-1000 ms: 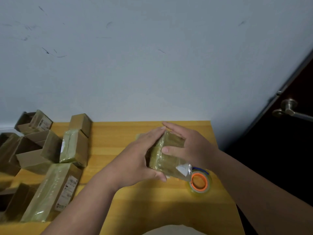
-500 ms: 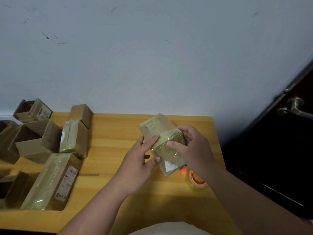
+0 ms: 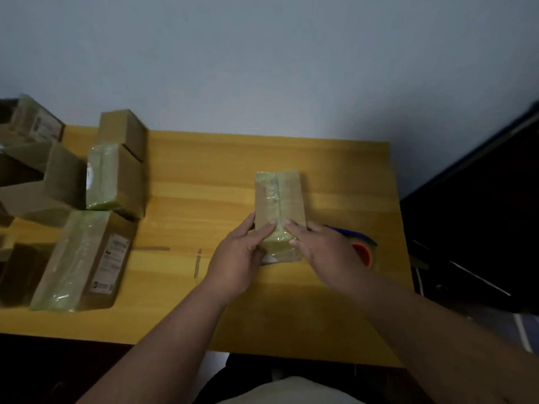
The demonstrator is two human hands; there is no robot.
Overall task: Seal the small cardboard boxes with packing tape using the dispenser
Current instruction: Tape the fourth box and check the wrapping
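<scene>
Plainly, the small cardboard box (image 3: 278,205) lies flat on the wooden surface (image 3: 335,301) right of the frame's centre, its long axis running away from the person, with a strip of glossy tape along its top seam and over the near end. Both hands sit at that near end: the left hand (image 3: 237,258) has its fingers extended along the left side and top edge, and the right hand (image 3: 323,252) presses straightened fingers on the top right corner, neither curled round it. I judge the box light and fairly stiff, though its taped faces look slick, so taking it by the bare cardboard sides seems safest. Just beside the right hand, partly hidden behind it, sits the tape dispenser (image 3: 363,250) with its orange core. More boxes (image 3: 87,258), some taped, crowd the left of the frame.
</scene>
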